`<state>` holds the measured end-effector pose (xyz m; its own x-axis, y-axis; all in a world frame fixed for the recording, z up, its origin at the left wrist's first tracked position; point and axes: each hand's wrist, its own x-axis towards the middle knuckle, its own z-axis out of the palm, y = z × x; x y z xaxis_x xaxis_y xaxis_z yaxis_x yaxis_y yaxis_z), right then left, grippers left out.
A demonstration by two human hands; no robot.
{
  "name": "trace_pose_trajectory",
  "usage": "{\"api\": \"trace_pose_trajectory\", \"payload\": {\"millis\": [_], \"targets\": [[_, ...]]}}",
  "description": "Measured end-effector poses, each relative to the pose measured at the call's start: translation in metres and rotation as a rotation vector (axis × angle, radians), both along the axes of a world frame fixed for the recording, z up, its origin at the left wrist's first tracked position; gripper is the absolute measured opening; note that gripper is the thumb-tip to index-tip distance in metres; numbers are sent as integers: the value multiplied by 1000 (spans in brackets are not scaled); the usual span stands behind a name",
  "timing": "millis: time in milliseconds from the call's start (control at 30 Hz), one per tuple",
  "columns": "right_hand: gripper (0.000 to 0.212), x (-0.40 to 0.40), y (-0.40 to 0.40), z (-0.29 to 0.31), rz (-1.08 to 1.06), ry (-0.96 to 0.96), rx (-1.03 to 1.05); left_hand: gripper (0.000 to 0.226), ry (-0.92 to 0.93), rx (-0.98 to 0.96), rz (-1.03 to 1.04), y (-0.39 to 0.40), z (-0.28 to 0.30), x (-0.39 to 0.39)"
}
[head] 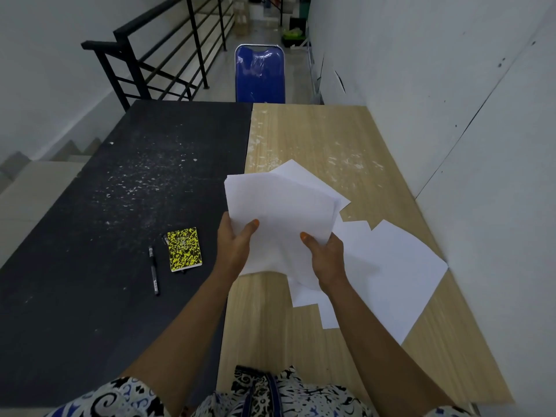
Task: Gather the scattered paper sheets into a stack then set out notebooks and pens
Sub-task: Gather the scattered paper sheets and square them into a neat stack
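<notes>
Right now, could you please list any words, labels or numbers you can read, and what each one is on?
No text can be read.
Yellow-and-black notebook: a faint cover marking, too blurred to read.
Black pen: barrel print too small to read.
Paper sheets: they look blank.

I'm looking at what seems a bare upstairs landing used as a makeshift work spot, not a proper office. Black railing [168, 52] on the far left, with steps [45, 158] dropping away beside it. Plain white walls [451, 85], tiled floor. Two tables pushed together, a black one [105, 206] and a wood one [331, 139], both flecked with white paint. A blue chair [260, 75] at the far end, clutter down the corridor beyond.
</notes>
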<state>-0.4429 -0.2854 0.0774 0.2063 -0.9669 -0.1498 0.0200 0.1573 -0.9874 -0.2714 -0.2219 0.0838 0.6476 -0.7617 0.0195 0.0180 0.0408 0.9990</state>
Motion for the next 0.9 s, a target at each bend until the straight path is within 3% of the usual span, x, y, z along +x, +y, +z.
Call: {"api": "trace_pose_trajectory", "payload": {"millis": [100, 200, 367, 533, 600, 733, 833, 900], "targets": [[20, 0, 1, -7, 3, -15, 12, 38, 6, -5, -8, 3, -5, 1], [40, 0, 2, -17, 29, -6, 43, 41, 51, 71, -35, 5, -15, 1], [25, -3, -2, -25, 27, 106, 41, 43, -46, 176, -136, 5, -28, 10], [33, -9, -7, -24, -39, 171, -40, 30, -133, 206, -211, 9, -27, 22], [31, -12, -6, -30, -45, 161, 5, 27, -38, 249, -225, 12, -24, 21], [37, -14, -1, -47, -17, 78, 194, 21, 355, 375, -264, 24, -23, 21], [33, -12, 0, -54, 12, 127, 218, 29, 369, 512, -389, 34, -37, 17], [32, -11, -2, -57, 45, 157, 225, 36, 323, 549, -347, 37, -50, 13]]}}
